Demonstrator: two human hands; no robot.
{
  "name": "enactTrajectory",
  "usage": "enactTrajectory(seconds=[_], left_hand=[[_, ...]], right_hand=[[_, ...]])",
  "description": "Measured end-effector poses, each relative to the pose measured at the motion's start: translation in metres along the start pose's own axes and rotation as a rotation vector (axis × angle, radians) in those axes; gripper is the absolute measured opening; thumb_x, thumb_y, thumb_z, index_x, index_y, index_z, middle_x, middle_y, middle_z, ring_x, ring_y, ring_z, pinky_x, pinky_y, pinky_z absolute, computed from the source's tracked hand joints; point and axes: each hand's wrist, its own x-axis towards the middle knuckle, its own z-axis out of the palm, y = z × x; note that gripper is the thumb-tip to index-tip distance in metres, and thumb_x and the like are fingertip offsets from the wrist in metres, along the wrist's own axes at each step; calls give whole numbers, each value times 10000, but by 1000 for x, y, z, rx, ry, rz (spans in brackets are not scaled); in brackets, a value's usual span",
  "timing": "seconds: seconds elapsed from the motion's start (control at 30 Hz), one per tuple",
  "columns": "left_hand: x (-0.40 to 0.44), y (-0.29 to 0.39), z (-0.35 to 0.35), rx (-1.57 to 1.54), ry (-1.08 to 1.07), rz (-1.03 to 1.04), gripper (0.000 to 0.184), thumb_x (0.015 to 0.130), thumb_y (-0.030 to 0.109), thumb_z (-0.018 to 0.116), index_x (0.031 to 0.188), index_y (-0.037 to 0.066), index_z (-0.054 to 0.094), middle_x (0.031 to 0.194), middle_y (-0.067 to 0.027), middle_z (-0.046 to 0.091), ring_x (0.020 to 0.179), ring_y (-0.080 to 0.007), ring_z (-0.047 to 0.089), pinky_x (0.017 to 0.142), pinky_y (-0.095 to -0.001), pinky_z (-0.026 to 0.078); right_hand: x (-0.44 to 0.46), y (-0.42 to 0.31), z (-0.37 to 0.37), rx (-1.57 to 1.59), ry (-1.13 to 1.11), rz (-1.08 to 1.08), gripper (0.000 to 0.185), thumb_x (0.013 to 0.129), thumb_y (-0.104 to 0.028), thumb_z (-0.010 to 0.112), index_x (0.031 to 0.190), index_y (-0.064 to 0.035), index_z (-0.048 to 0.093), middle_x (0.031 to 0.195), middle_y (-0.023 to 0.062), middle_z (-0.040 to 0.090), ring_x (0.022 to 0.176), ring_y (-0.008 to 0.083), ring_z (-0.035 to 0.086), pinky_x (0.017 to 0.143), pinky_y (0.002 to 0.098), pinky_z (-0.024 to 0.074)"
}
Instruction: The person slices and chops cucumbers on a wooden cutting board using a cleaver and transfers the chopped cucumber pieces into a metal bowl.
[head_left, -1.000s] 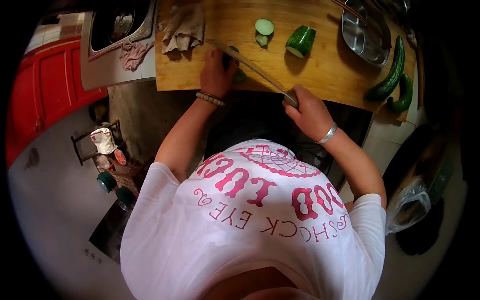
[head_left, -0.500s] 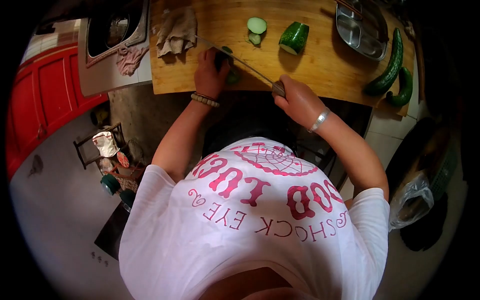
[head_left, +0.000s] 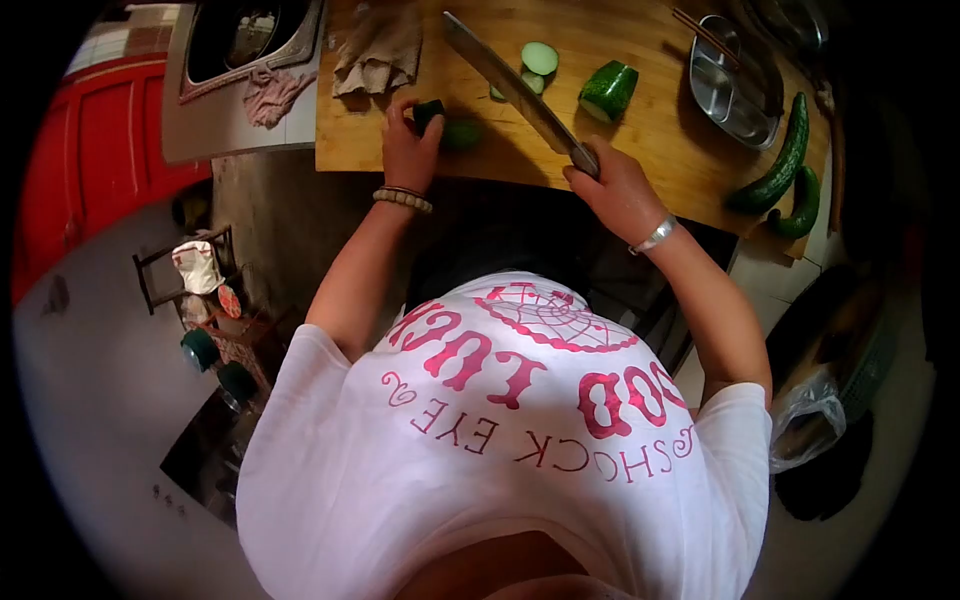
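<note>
My right hand (head_left: pixel 622 188) grips the handle of a long-bladed knife (head_left: pixel 512 88), raised over the board and slanting up to the left. My left hand (head_left: pixel 408 145) is closed around a dark green vegetable piece (head_left: pixel 428 111); its fingers partly hide it. Beside that hand, another green piece (head_left: pixel 461 134) lies on the wooden board (head_left: pixel 360 135). A pale round slice (head_left: pixel 539 58) rests farther back, with smaller cut pieces partly behind the blade. To the right of the knife is a thick green squash chunk (head_left: pixel 609 91) with a cut face.
A crumpled tan cloth (head_left: pixel 378 55) lies at the board's left. Toward the right are a divided metal tray (head_left: pixel 737 90) with chopsticks across it, and two whole cucumbers (head_left: pixel 775 170). A sink (head_left: pixel 245 50) and pink cloth (head_left: pixel 272 95) sit on the left counter.
The knife has lifted away from my left hand, and its blade swung up and to the right. My right hand moved slightly right. The view shifted a little.
</note>
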Motion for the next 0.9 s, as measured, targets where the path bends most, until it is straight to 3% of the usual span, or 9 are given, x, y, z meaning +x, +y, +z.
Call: enactTrajectory(seconds=[0.1, 0.17, 0.27, 0.5, 0.9], left_hand=[[-7, 10, -10, 137, -34, -160, 481, 838, 280, 727, 1169, 19, 497, 1067, -196, 552, 921, -337, 570, 797, -409, 472], [-10, 8, -13, 250, 21, -89, 533, 796, 299, 782, 1110, -13, 485, 1017, -194, 554, 901, -339, 572, 781, -415, 476], [-10, -3, -9, 153, 78, -1, 556, 783, 285, 799, 1127, -18, 484, 977, -181, 553, 882, -325, 572, 764, -417, 478], [-6, -2, -9, 114, 48, -76, 581, 776, 289, 808, 1158, -13, 490, 968, -168, 551, 865, -308, 564, 756, -414, 478], [4, -13, -9, 131, 36, -13, 577, 764, 312, 814, 1138, -3, 507, 999, -176, 567, 904, -311, 574, 778, -410, 482]], right_hand=[[-10, 4, -3, 1, 2, -56, 309, 867, -220, 666, 920, 36, 503, 828, 281, 618, 770, 443, 600, 649, 464, 454], [-17, 6, -3, -18, -16, -61, 308, 867, -217, 666, 927, 36, 500, 823, 279, 620, 764, 447, 600, 649, 464, 457], [-22, 8, 1, -34, -38, -67, 302, 866, -211, 664, 936, 33, 499, 823, 276, 625, 767, 451, 603, 655, 463, 465], [-27, 5, 2, -180, -32, -109, 241, 858, -191, 651, 929, -5, 516, 833, 251, 637, 794, 432, 619, 680, 482, 486], [-20, 7, 3, -228, -45, -104, 214, 853, -190, 650, 931, -27, 535, 825, 238, 636, 798, 430, 620, 689, 489, 489]])
